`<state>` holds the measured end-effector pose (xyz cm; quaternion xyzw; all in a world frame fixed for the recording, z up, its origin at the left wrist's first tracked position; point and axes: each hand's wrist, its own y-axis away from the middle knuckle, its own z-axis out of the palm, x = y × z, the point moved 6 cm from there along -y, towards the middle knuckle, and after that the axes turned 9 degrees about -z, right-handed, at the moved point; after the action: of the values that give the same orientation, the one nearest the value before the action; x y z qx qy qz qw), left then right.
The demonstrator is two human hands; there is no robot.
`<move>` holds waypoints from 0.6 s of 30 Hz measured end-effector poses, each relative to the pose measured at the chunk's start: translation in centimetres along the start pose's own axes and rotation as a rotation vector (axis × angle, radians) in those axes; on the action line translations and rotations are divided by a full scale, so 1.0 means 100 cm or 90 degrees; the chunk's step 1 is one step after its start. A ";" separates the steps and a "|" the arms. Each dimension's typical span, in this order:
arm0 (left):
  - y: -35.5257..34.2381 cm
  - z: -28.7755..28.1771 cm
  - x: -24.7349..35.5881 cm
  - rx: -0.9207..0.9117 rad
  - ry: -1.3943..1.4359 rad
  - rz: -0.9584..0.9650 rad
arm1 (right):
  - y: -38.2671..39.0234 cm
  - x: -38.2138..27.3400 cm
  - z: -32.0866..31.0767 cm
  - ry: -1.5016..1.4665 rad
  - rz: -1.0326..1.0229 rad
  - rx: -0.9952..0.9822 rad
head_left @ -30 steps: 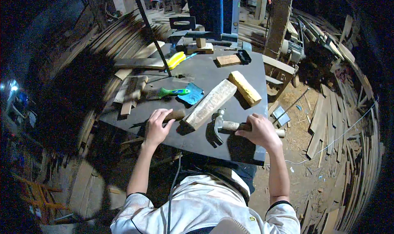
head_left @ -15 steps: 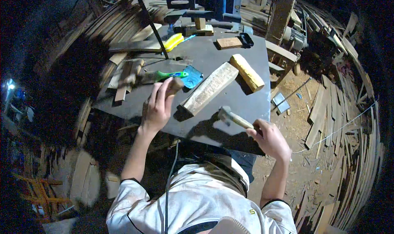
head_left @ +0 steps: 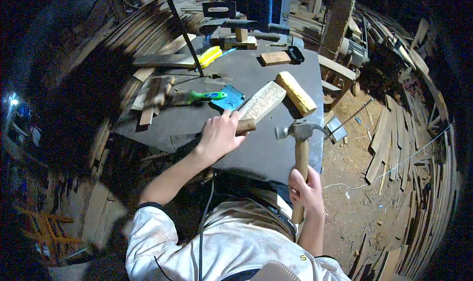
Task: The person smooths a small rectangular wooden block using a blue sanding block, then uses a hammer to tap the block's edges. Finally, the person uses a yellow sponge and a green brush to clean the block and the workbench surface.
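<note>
Two hands are busy: your left hand (head_left: 220, 135) is wrapped around the chisel handle (head_left: 245, 126) at the near end of the carved wooden block (head_left: 262, 101), which runs away up-right. Your right hand (head_left: 306, 190) is clenched low on the hammer (head_left: 300, 155), its head just right of the handle.

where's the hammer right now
In the head view, the hammer is raised in the right hand, over the table's near right edge.

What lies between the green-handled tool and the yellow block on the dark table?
In the head view, the carved wooden plank lies between the green-handled tool and the yellow block.
</note>
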<state>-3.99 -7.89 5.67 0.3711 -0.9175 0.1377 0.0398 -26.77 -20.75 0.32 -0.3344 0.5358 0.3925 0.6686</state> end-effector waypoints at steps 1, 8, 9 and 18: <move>0.001 -0.003 0.005 0.001 -0.018 -0.014 | -0.002 0.003 -0.002 -0.020 -0.004 0.022; 0.015 -0.009 0.028 -0.067 -0.105 -0.048 | -0.010 0.008 -0.007 0.006 0.001 0.070; 0.016 -0.010 0.030 -0.102 -0.085 -0.036 | -0.010 0.009 -0.008 0.010 -0.005 0.063; -0.002 -0.045 0.033 0.036 0.130 0.222 | -0.015 0.005 -0.008 0.026 0.002 0.035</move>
<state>-6.32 -8.96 10.61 0.1916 -0.9549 0.2048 0.0975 -25.78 -22.06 -0.30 -0.3228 0.5605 0.3719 0.6659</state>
